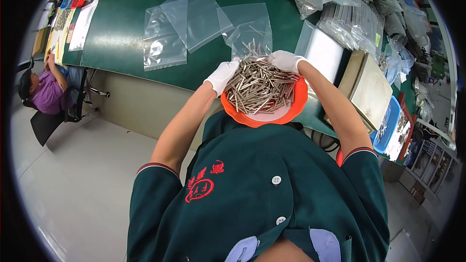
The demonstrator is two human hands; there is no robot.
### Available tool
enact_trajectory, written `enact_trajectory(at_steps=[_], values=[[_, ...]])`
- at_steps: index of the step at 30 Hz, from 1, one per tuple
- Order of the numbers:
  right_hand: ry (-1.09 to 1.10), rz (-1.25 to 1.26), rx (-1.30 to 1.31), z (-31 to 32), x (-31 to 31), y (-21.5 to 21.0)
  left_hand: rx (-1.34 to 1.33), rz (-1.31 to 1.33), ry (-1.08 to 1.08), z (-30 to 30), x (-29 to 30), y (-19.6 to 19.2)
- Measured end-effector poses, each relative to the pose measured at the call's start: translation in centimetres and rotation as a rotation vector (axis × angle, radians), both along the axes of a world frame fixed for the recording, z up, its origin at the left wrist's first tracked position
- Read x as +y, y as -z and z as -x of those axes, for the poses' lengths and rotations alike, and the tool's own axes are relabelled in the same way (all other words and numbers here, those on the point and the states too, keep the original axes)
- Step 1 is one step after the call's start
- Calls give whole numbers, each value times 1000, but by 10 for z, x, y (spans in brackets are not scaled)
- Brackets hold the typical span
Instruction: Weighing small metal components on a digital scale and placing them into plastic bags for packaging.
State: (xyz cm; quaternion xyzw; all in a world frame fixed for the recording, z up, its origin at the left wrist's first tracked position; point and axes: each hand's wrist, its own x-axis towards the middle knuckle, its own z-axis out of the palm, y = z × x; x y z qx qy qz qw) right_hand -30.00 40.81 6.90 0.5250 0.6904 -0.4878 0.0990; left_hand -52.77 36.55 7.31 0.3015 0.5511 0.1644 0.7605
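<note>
An orange bowl (291, 111) sits at the near edge of the green table, heaped with several thin metal pins (259, 87). My left hand (223, 75), in a white glove, rests on the left side of the pile. My right hand (285, 60), also gloved, is at the far right of the pile, close to a clear plastic bag (250, 34) that holds a few pins. Whether either hand pinches pins is hidden by the gloves and the pile.
Empty clear bags (167, 34) lie on the green table (121, 24). Filled bags of metal parts (349, 19) pile at the right, beside a scale (369, 90) and a blue tray (386, 126). A seated person in purple (46, 92) works at the far left.
</note>
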Motion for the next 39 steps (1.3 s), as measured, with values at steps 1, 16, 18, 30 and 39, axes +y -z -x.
enact_trajectory(at_steps=[1, 16, 18, 30, 39], values=[[2, 3, 0, -1, -1, 2, 24, -28, 29, 0, 1, -4], [73, 195, 69, -7, -3, 14, 145, -158, 360, 5, 16, 4], [99, 274, 89, -10, -5, 21, 159, -105, 331, 2, 12, 7], [-570, -277, 108, -30, -7, 71, 108, -30, 171, -6, 12, 5], [-13, 101, 80, -2, -18, 5, 285, -360, 456, 26, 5, 3]])
